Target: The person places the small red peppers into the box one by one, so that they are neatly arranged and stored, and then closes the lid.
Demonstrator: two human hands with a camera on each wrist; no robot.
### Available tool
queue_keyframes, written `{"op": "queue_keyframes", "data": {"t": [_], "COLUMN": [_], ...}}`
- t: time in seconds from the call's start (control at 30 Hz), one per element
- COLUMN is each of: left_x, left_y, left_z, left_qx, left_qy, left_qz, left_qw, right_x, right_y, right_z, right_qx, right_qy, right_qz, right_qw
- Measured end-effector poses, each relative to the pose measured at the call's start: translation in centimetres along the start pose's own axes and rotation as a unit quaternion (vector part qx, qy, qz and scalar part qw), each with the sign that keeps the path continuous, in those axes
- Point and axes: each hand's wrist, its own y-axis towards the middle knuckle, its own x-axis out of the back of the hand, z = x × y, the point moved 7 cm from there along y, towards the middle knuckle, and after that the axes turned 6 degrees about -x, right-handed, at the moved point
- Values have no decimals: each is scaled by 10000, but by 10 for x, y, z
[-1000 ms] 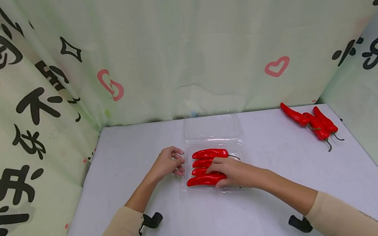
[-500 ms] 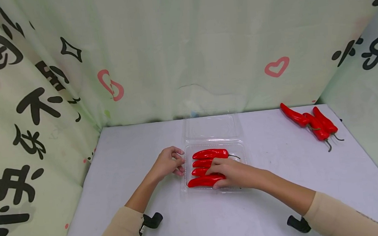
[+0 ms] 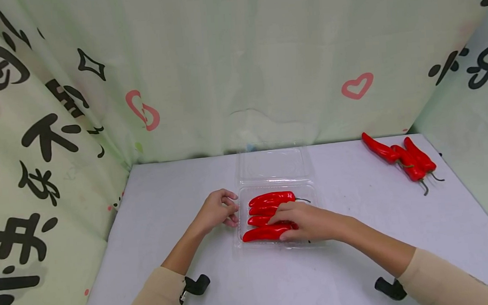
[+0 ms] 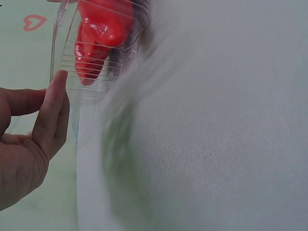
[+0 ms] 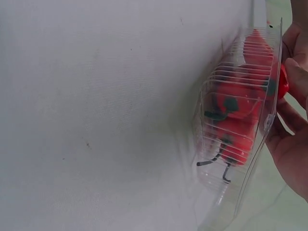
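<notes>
Your right hand [image 3: 299, 220] has just edged a little toward the right of the frame, uncovering slightly more of the two shiny red middle peppers, the upper one [image 3: 262, 211] and the lower one [image 3: 257, 221]. The glossy red front pepper [image 3: 264, 234], nearest the bottom of the frame in the row, shows almost no shift at its pointed left end. That suggests a small adjustment of your hold rather than a lift, with the row still in order.

Your right grip is closed round the front pepper near its stem end, thumb on the near side and fingers on the far side; the right wrist view shows red between them, just over the rim. The pepper lies in the lower middle of the frame, within the clear, ribbed plastic box [image 3: 317, 201], below a long red back pepper [image 3: 272, 198] whose dark stem points right.

Your left hand [image 3: 218, 211] is unmoved beside the box's left edge, its grip loose, with no pepper in it; you cannot tell whether a fingertip actually touches the plastic.

The transparent lid [image 3: 274, 165] lies folded back toward the top. Three loose red peppers [image 3: 410, 163], also unmoved, lie on the white counter [image 3: 236, 285] at the right of the frame, so they remain unpacked.
</notes>
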Motion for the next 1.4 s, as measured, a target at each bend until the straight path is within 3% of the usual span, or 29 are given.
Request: {"op": "queue_keyframes", "data": {"t": [1.4], "left_x": [0], "left_y": [-1], "left_z": [1], "left_qx": [42], "left_qy": [79], "left_qz": [-17], "left_qw": [10000], "right_x": [-7], "right_y": [1], "right_z": [-7], "right_qx": [-352], "right_qy": [494], "right_qz": [204], "right_qw": [9980]}}
